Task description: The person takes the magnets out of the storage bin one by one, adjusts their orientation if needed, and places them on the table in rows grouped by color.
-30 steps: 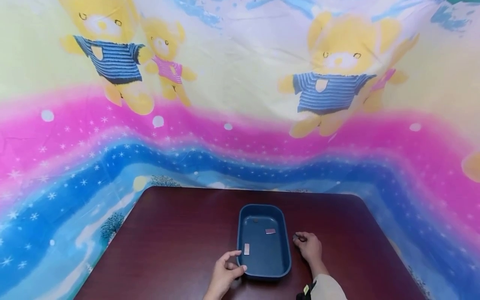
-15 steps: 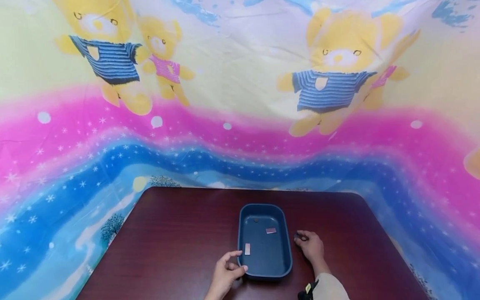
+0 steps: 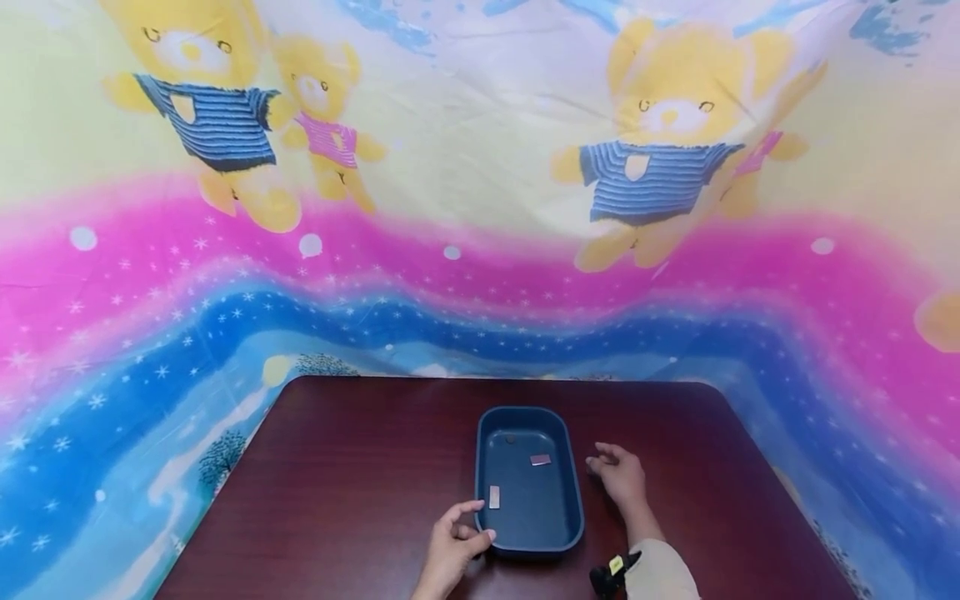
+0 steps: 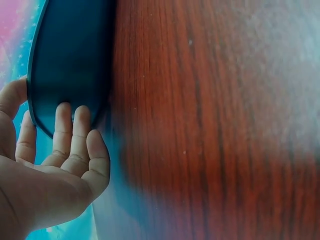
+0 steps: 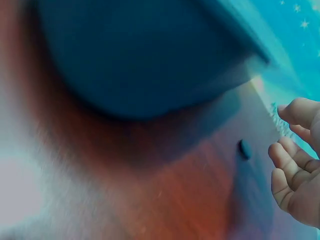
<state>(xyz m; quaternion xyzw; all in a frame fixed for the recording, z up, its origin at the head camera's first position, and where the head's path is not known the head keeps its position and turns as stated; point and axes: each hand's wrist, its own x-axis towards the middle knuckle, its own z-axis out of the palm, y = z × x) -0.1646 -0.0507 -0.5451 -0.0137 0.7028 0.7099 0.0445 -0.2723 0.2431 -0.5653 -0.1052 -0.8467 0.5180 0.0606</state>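
A dark blue rounded tray (image 3: 528, 533) stands on the table. At its near left corner my left hand (image 3: 450, 546) rests its thumb and index finger against the rim; the other fingers (image 4: 63, 122) lie loosely along the outside wall. To the right of the tray hovers my right hand (image 3: 621, 483), its fingers relaxed and holding nothing visible. A small dark round disc (image 5: 244, 149) is on the table just beyond those fingertips in the right wrist view, apart from them. Inside the tray lie two small pinkish rectangular pieces, one at left (image 3: 494, 497), another at right (image 3: 540, 460).
A small brownish round piece (image 3: 511, 439) lies at the tray's far end. The reddish-brown wooden table (image 3: 360, 467) ends at a printed bear curtain (image 3: 465, 317). A black strap device (image 3: 609, 577) sits on the right wrist by the sleeve (image 3: 660, 571).
My right hand has let go of the small dark disc it pinched before, and its fingers have loosened and risen slightly. My left hand and the tray stay in place.
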